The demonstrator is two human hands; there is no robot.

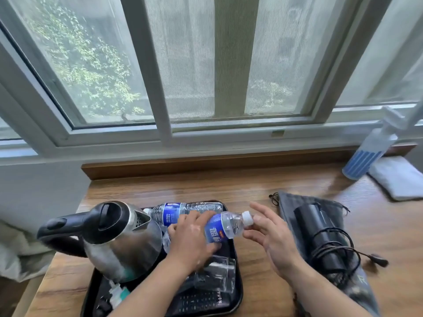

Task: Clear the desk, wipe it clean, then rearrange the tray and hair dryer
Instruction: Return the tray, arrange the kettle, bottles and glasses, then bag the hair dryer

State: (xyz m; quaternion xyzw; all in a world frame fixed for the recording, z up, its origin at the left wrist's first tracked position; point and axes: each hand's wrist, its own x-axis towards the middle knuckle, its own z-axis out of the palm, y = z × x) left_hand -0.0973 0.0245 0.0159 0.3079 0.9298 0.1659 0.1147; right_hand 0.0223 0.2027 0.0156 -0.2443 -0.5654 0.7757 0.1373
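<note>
On the wooden desk (251, 186), the left hand (192, 236) curls its fingers round a water bottle (220, 227) over the black tray (238, 284), the right hand (272, 239) spreads its fingers beside the cap, and the hair dryer (320, 236) lies to the right.

A bare band of worktop (229, 188) runs along the far edge, open from the left corner to the spray bottle (368, 154) and cloth (398, 177) at the far right corner. Toward the near edge, a narrow wood strip separates the tray (238, 282), crowded by a kettle (121, 239), glasses (219, 273) and a water bottle (219, 229), from the hair dryer (320, 234) and cord (336, 245) on a grey pouch (288, 200).
</note>
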